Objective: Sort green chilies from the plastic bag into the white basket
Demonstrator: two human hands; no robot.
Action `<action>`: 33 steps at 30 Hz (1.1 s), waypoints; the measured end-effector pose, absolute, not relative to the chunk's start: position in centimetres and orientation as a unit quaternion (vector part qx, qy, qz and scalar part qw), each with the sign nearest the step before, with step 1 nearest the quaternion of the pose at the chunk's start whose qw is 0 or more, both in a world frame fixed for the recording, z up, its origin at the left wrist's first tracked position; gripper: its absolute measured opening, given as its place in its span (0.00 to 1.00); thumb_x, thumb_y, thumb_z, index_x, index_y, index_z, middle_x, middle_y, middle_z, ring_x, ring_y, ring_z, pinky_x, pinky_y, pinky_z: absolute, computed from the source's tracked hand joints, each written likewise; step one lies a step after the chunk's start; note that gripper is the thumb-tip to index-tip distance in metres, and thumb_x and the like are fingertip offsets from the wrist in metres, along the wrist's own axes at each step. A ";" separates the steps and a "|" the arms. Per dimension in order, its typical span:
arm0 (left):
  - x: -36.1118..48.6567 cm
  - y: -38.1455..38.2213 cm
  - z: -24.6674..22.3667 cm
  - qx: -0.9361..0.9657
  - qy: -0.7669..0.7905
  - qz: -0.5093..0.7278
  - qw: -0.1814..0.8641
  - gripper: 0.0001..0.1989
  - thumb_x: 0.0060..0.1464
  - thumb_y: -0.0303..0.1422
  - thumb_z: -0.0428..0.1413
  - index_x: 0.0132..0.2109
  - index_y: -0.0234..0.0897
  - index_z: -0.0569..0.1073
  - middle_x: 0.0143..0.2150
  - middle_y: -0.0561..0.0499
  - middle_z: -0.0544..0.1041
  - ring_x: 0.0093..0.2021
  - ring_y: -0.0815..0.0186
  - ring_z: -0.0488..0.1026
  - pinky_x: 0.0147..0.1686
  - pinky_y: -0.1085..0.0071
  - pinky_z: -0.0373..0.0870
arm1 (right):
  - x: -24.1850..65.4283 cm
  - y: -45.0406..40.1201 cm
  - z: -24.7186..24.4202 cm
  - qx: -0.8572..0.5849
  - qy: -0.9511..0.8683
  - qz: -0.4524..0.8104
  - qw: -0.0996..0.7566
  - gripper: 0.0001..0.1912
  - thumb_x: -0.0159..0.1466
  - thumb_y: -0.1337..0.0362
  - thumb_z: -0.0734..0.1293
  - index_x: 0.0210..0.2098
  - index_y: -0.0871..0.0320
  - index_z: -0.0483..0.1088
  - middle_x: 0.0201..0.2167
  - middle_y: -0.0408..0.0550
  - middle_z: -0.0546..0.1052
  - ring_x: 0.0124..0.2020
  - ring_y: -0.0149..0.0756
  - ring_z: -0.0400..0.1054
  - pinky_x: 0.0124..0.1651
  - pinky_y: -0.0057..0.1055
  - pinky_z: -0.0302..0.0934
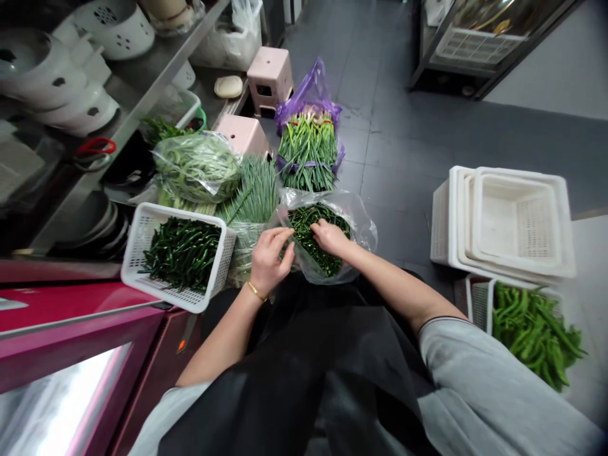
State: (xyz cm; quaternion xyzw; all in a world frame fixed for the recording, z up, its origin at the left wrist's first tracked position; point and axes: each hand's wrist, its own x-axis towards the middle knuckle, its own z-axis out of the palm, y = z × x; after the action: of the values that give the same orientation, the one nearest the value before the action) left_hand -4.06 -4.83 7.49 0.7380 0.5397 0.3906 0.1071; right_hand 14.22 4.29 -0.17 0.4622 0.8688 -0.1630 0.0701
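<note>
A clear plastic bag [363,221] with its mouth spread wide is full of thin dark green chillies [327,261]. My right hand [331,238] reaches into it, fingertips closed among the chillies; exactly what they pinch is partly hidden. At the bag's left rim is my left hand [270,258], wearing a gold bracelet, its fingers bent and a gap showing between thumb and forefinger. No item can be made out in it. Left of that hand, a white perforated basket [135,244] contains more dark green chillies [183,253].
Beyond the bag lie bundled green stalks [308,149] in a purple bag [316,82]. Bagged greens [197,164] and pink stools [270,69] stand at left, below shelves. At right are stacked white baskets [451,215] and larger green peppers [532,329].
</note>
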 end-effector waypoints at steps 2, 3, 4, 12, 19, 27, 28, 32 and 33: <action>-3.7 -4.9 7.0 0.771 0.507 0.364 0.125 0.17 0.58 0.31 0.51 0.54 0.40 0.72 0.47 0.44 0.76 0.49 0.60 0.72 0.52 0.61 0.68 | 13.9 2.5 -0.6 0.420 0.888 -0.181 0.045 0.21 0.66 0.67 0.59 0.58 0.61 0.63 0.51 0.60 0.68 0.45 0.42 0.71 0.44 0.34 0.64; -3.7 -4.7 6.6 0.794 0.491 0.331 0.137 0.17 0.59 0.32 0.51 0.54 0.39 0.73 0.48 0.43 0.77 0.50 0.60 0.72 0.52 0.60 0.68 | 14.1 1.9 -0.8 0.396 0.898 -0.191 0.030 0.23 0.65 0.67 0.60 0.60 0.61 0.61 0.54 0.60 0.67 0.46 0.42 0.70 0.46 0.34 0.64; -3.8 -4.3 6.2 0.818 0.479 0.283 0.147 0.17 0.59 0.34 0.51 0.53 0.39 0.73 0.49 0.43 0.77 0.52 0.59 0.71 0.54 0.59 0.67 | 14.6 1.6 -0.8 0.372 0.906 -0.201 0.016 0.25 0.65 0.68 0.61 0.61 0.61 0.60 0.56 0.60 0.65 0.48 0.41 0.70 0.47 0.33 0.64; -10.3 -3.9 9.6 0.756 0.644 -0.037 0.113 0.20 0.60 0.43 0.47 0.36 0.36 0.80 0.34 0.41 0.80 0.38 0.56 0.76 0.40 0.62 0.69 | 20.7 5.9 2.3 0.503 0.854 -0.131 -0.016 0.16 0.68 0.62 0.58 0.47 0.59 0.73 0.42 0.53 0.75 0.41 0.39 0.70 0.42 0.31 0.61; -1.1 -2.5 11.6 0.833 0.520 0.148 0.120 0.14 0.61 0.33 0.47 0.44 0.36 0.76 0.40 0.44 0.79 0.43 0.61 0.74 0.44 0.67 0.67 | 16.2 6.5 -0.1 0.390 0.909 -0.115 0.093 0.16 0.66 0.60 0.60 0.39 0.63 0.76 0.39 0.57 0.76 0.39 0.41 0.69 0.34 0.30 0.54; 2.2 5.2 2.8 0.767 0.574 0.087 0.271 0.13 0.62 0.31 0.44 0.37 0.33 0.72 0.36 0.39 0.76 0.39 0.56 0.74 0.40 0.65 0.65 | 18.6 7.7 2.4 0.451 0.869 -0.188 -0.079 0.17 0.68 0.59 0.58 0.41 0.60 0.77 0.39 0.51 0.78 0.40 0.36 0.69 0.41 0.29 0.56; 2.1 5.5 2.9 0.749 0.589 0.127 0.275 0.12 0.62 0.31 0.44 0.37 0.33 0.71 0.34 0.41 0.76 0.38 0.57 0.74 0.40 0.65 0.65 | 18.2 7.6 2.9 0.477 0.854 -0.183 -0.098 0.18 0.69 0.59 0.57 0.41 0.60 0.76 0.39 0.52 0.78 0.41 0.37 0.69 0.43 0.29 0.57; 1.7 5.5 2.8 0.607 0.660 0.261 0.359 0.09 0.59 0.29 0.48 0.30 0.35 0.67 0.24 0.49 0.69 0.27 0.64 0.70 0.35 0.68 0.66 | 15.7 7.1 3.3 0.562 0.811 -0.141 -0.078 0.21 0.70 0.56 0.53 0.45 0.59 0.74 0.44 0.55 0.76 0.43 0.40 0.70 0.43 0.31 0.59; 1.4 5.3 2.3 0.548 0.668 0.281 0.418 0.09 0.59 0.28 0.48 0.29 0.36 0.66 0.21 0.52 0.67 0.23 0.67 0.68 0.32 0.69 0.66 | 15.3 6.8 2.9 0.563 0.813 -0.139 -0.050 0.22 0.70 0.54 0.53 0.47 0.57 0.73 0.46 0.55 0.75 0.43 0.41 0.70 0.42 0.32 0.59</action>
State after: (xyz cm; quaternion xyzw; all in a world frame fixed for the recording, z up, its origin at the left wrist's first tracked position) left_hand 1.37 5.28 2.35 0.5478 0.6678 0.2811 0.4183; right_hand 15.29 6.85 2.88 0.5631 0.8131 -0.1387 -0.0498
